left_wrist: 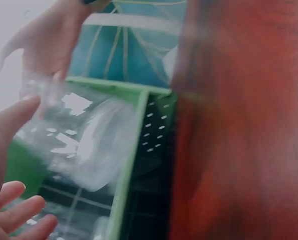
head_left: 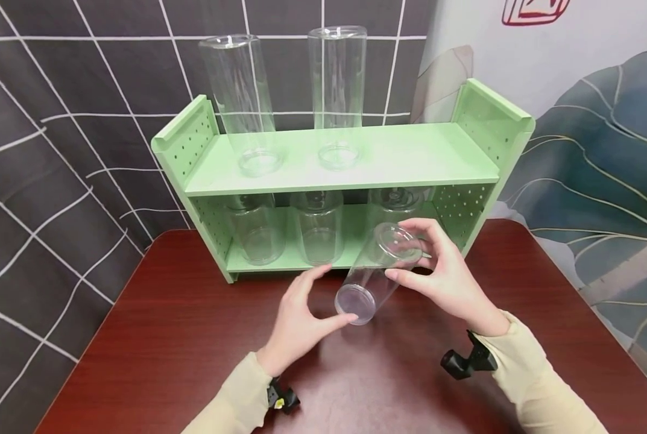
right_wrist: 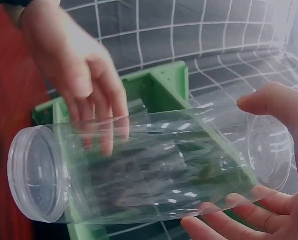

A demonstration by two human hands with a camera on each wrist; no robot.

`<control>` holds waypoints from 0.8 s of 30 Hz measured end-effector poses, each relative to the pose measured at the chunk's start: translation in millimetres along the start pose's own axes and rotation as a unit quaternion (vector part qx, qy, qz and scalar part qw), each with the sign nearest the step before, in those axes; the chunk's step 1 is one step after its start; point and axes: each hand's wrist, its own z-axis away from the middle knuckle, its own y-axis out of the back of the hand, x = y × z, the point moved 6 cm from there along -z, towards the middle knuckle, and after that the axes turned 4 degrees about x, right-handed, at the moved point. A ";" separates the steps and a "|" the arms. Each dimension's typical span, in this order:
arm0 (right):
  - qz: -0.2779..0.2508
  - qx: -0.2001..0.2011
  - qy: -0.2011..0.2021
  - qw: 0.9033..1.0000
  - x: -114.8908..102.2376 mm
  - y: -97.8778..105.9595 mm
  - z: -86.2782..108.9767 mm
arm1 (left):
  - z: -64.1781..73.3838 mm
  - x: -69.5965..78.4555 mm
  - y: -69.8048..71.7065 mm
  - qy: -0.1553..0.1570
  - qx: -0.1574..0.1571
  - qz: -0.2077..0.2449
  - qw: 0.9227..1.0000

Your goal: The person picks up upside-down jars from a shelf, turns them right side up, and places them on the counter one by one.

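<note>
A clear plastic jar [head_left: 374, 283] is held tilted above the table, in front of a green shelf. My right hand [head_left: 450, 280] grips it near its upper end, thumb on one side and fingers on the other. In the right wrist view, the jar [right_wrist: 154, 165] has a clear ridged cap [right_wrist: 33, 172] at the end away from my right hand. The left hand [head_left: 299, 316] is beside the lower end with fingers spread; its thumb tip lies at the rim, and I cannot tell whether it touches. The left wrist view is blurred.
The green two-tier shelf [head_left: 328, 188] stands at the back of the dark red table [head_left: 193, 355]. Two tall clear jars [head_left: 338, 90] are on its upper board. Three more clear jars [head_left: 318, 232] stand on the lower board, the right one partly hidden behind the held jar.
</note>
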 end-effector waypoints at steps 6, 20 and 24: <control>-0.046 0.000 0.025 0.999 -3.6 -10.1 -0.1 | 4.0 -7.0 -18.2 0.033 -0.059 0.018 0.998; -0.065 -0.021 0.019 0.997 0.3 -0.2 8.2 | 3.2 -11.5 -8.8 0.018 -0.039 0.064 0.997; -0.049 -0.031 0.005 0.998 4.6 6.5 8.7 | 3.6 -10.9 -2.1 -0.002 -0.014 0.083 0.996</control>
